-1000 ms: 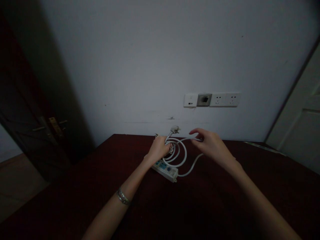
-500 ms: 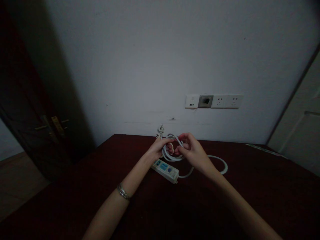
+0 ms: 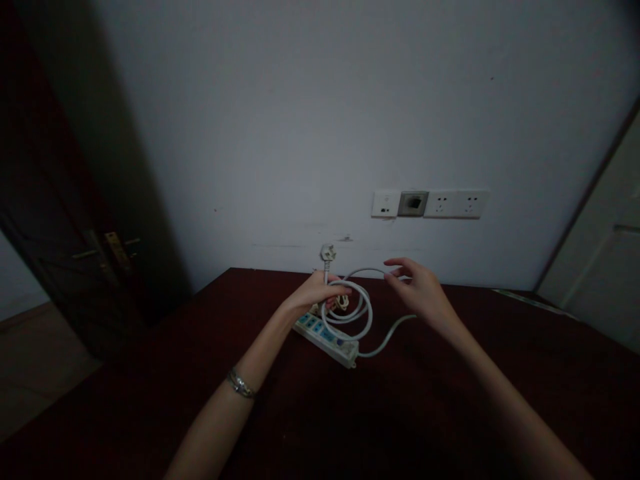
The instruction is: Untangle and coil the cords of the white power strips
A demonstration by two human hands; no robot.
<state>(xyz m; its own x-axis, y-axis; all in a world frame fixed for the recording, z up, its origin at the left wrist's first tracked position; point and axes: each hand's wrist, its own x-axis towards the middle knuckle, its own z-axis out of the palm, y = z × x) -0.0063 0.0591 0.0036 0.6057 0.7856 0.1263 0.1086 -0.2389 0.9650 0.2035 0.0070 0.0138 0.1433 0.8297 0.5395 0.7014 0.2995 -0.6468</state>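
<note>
A dark wooden door with a brass handle [image 3: 107,250] stands open at the far left, beside the plain grey wall [image 3: 280,133]. The dark red-brown tabletop [image 3: 150,373] fills the lower half. The left hand [image 3: 310,297], with a silver bracelet [image 3: 240,385] on its wrist, has its fingers pressed together around a coiled white power cable [image 3: 363,313]. It holds the loops just above the tabletop near the wall. The cable's white plug [image 3: 327,253] sticks straight up above the hand.

Under the coil lies a white power strip with blue sockets [image 3: 325,332]. Its long axis slants from far left to near right, and the cable leaves its right end. The right hand [image 3: 423,290] hovers with fingers spread and slightly curled, tips just beside the outermost loop; whether they touch it cannot be told. Above on the wall sits a row of white sockets [image 3: 453,203], and a pale door [image 3: 600,267] stands at the far right.
</note>
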